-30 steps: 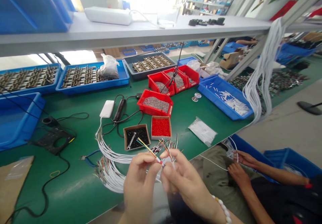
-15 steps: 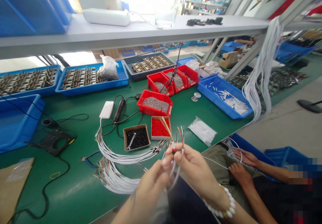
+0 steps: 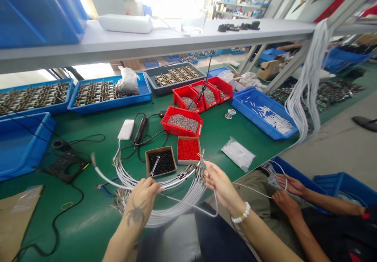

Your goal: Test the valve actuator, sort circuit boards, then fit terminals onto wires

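My left hand point(image 3: 144, 193) is closed, with its fingers pinched on a white cable point(image 3: 107, 180) whose blurred free end sticks up to the left. Under and around that hand lies a bundle of white cables point(image 3: 179, 209) with stripped, coloured wire ends. My right hand point(image 3: 219, 181) is closed around one end of a white cable. Bare wire tips point(image 3: 202, 156) poke out above its fingers, and a loop of cable point(image 3: 216, 205) hangs below and runs left towards my left hand. Just beyond stand a box of red caps point(image 3: 188, 150) and a box of black caps point(image 3: 165, 164) with a wrench point(image 3: 154, 166).
Red bins point(image 3: 184, 122) of small metal parts stand behind the boxes. A blue tray point(image 3: 265, 115) of white tubes and a plastic bag point(image 3: 238, 153) lie to the right. Another person's hands point(image 3: 284, 191) hold a white cable there. A black stand point(image 3: 66, 164) sits left.
My hands have moved apart: the left went left and down onto the cable bundle, while the right stays near its place. The wires previously held up between both hands now spread out.
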### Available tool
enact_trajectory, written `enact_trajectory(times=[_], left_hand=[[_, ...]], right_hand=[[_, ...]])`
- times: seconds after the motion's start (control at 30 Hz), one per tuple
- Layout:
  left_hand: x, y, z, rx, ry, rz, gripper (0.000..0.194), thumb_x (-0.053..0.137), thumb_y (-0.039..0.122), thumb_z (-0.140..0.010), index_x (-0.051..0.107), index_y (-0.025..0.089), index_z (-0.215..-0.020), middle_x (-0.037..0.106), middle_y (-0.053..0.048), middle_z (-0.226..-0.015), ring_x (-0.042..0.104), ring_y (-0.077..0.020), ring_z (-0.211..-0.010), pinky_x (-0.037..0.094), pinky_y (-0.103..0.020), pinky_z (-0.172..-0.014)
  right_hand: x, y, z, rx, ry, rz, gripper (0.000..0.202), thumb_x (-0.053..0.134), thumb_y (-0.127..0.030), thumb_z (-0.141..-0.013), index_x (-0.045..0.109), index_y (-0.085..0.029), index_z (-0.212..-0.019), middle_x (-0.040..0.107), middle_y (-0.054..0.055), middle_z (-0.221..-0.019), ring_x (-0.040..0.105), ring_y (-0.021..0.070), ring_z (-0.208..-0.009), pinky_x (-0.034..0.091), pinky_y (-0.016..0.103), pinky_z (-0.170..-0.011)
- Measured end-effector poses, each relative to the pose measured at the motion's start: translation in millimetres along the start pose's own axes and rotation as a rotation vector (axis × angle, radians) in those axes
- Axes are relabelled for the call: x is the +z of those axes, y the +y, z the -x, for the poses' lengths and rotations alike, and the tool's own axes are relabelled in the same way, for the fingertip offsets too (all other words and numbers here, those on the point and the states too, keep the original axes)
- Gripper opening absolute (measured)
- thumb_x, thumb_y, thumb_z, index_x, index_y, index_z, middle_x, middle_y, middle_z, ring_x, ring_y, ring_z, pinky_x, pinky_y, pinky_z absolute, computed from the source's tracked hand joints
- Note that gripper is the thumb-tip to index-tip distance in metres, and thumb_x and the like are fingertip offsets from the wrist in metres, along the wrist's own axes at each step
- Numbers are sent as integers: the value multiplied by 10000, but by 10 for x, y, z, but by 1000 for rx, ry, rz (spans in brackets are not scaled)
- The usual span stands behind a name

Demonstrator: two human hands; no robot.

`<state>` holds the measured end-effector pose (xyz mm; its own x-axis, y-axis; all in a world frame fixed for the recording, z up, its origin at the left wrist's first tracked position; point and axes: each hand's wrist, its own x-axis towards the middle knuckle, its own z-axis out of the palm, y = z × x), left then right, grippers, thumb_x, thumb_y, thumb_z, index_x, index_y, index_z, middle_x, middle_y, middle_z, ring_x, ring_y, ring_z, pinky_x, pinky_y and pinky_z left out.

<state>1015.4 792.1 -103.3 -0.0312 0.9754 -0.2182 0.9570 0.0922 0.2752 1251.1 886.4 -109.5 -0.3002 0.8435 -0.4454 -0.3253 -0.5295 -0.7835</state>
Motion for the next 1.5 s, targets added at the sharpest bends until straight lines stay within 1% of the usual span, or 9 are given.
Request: enact_trajectory(times=[0.07, 0.2, 0.5, 0.63, 0.9, 1.1, 1.2, 1.3, 1.5], left_hand=[[294, -47, -134, -61, -29, -41, 164, 583, 155, -868, 662, 170, -725, 671, -49, -814, 617, -207, -809, 487, -331, -735], [664, -39, -366, -167, -4, -87, 117, 594, 208, -893, 639, 139, -977, 660, -48, -997, 630, -188, -924, 522, -393, -827], [638, -68, -1291, -222, -112, 28, 298, 599, 312, -897, 590, 160, -1154, 616, -86, -1179, 621, -224, -1013, 532, -443, -857], [676, -66, -1406, -205, -153, 178, 300, 597, 316, -899, 589, 157, -1154, 622, -84, -1161, 629, -217, -989, 540, -433, -840], [402, 37, -1121, -251, 25, 694, 267, 576, 341, -908, 609, 148, -1088, 642, -78, -1098, 632, -209, -960, 532, -429, -838], [-117, 599, -443, -167, 39, 1257, 436, 598, 524, -830, 630, 149, -1051, 727, -83, -945, 692, -177, -831, 555, -346, -816], [-286, 806, -178, -165, 39, 1544, 350, 726, 466, -754, 686, 173, -941, 742, -41, -849, 689, -129, -740, 550, -252, -753], [-373, 892, -81, -158, 24, 1770, 225, 799, 330, -719, 727, 184, -876, 747, -15, -779, 679, -97, -698, 529, -182, -715], [-464, 965, -32, -152, 21, 1773, 186, 790, 316, -734, 739, 209, -878, 751, -2, -761, 682, -93, -715, 520, -160, -734]], right_hand=[[-48, 22, 2, -2, 29, 5, 455, 720, -520, -745, 596, -138, -960, 399, -80, -583, 198, 37, -434, 163, 185, -415], [-87, -79, 101, -17, 32, 14, 400, 743, -481, -736, 614, -132, -886, 377, -88, -553, 219, 41, -441, 190, 193, -429], [111, -187, 326, 13, -110, 91, 442, 678, -524, -808, 646, -107, -950, 317, -92, -527, 166, 43, -456, 116, 208, -438], [130, -172, 417, -40, -185, 175, 450, 612, -522, -869, 658, -106, -1034, 249, -94, -537, 153, 60, -472, 122, 226, -450], [216, -404, 561, -383, -139, 694, 290, 503, -388, -960, 704, -183, -915, 589, 28, -817, 521, 152, -755, 383, 260, -681], [321, -431, 602, -435, -154, 839, 380, 461, -379, -969, 585, -166, -680, 496, -18, -605, 439, 107, -565, 328, 232, -540], [365, -444, 648, -514, -171, 860, 357, 482, -318, -961, 567, -164, -651, 453, -38, -561, 403, 85, -516, 302, 218, -505], [394, -461, 683, -584, -193, 858, 301, 501, -268, -955, 618, -164, -698, 510, -39, -567, 441, 76, -509, 319, 201, -508], [426, -478, 693, -766, -170, 918, 256, 515, -180, -925, 641, -151, -704, 548, -34, -555, 461, 71, -493, 321, 190, -508]])
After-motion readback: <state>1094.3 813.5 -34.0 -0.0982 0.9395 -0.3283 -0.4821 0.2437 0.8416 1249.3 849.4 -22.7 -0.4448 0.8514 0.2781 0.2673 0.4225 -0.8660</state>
